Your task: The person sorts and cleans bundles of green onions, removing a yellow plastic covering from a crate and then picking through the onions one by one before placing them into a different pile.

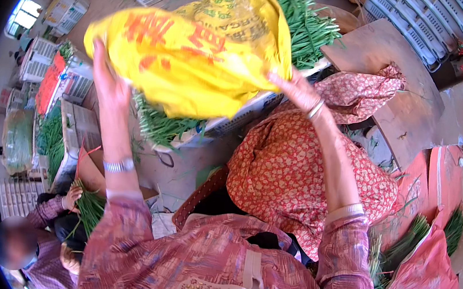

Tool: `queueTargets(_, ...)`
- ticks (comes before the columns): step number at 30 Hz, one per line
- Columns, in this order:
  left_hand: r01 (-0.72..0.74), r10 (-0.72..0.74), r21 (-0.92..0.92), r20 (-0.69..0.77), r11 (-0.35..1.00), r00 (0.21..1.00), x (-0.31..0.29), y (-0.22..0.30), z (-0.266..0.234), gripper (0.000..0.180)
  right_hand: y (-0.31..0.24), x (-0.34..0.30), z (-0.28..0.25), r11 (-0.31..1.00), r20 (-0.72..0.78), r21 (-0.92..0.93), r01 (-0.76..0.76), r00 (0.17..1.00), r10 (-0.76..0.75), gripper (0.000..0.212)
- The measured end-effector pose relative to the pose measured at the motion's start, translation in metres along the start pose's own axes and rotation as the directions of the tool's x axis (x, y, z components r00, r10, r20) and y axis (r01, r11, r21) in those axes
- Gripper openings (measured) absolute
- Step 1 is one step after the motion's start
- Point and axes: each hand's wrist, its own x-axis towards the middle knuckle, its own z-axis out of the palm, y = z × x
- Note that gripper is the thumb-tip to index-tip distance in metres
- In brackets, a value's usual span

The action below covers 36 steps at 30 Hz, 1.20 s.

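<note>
Both my arms reach forward, spreading a yellow plastic sack (188, 70) with red and dark printing. My left hand (111, 80) grips its left edge, the fingers partly hidden behind the sack. At the right edge my right hand (299, 89) pinches the sack between thumb and fingers. Underneath stands a pale plastic crate (231, 122) heaped with long green stalks (309, 30), which show beyond the sack at the far right and near left. The sack covers the middle of the heap.
A red floral cloth (297, 170) lies over my lap, beside a wooden board (394, 66). Red sacking (423, 278) with green bundles is at right. Crates (75, 125) line the left, where a co-worker (54, 226) holds green stalks. Stacked crates (414, 25) stand far right.
</note>
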Motion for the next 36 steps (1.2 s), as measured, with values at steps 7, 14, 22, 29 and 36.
queueTargets(7,0.295,-0.295,0.022,-0.002,0.955,0.956,-0.094,-0.079,-0.054,0.054,0.028,0.016,0.038,0.959,-0.421,-0.235,-0.159,0.906,0.047,0.052)
queueTargets(14,0.217,-0.219,-0.084,-0.026,0.973,0.975,-0.081,0.026,-0.009,0.047,0.005,0.003,0.086,0.992,-0.565,0.094,0.086,0.825,-0.018,0.049)
queueTargets(22,0.198,-0.188,-0.084,0.114,0.977,0.976,0.026,0.095,-0.020,0.047,-0.054,-0.001,0.095,0.979,-0.310,0.156,0.132,0.947,-0.078,0.050)
queueTargets(29,0.247,-0.246,-0.167,0.027,0.954,0.969,0.021,0.047,0.019,0.045,0.021,-0.032,0.068,0.889,0.096,-0.407,0.211,0.978,-0.188,0.053)
queueTargets(36,0.308,-0.300,0.031,0.329,0.951,0.895,0.054,0.082,-0.026,0.049,-0.001,-0.034,0.112,0.945,-0.468,0.294,0.141,0.884,0.014,0.055)
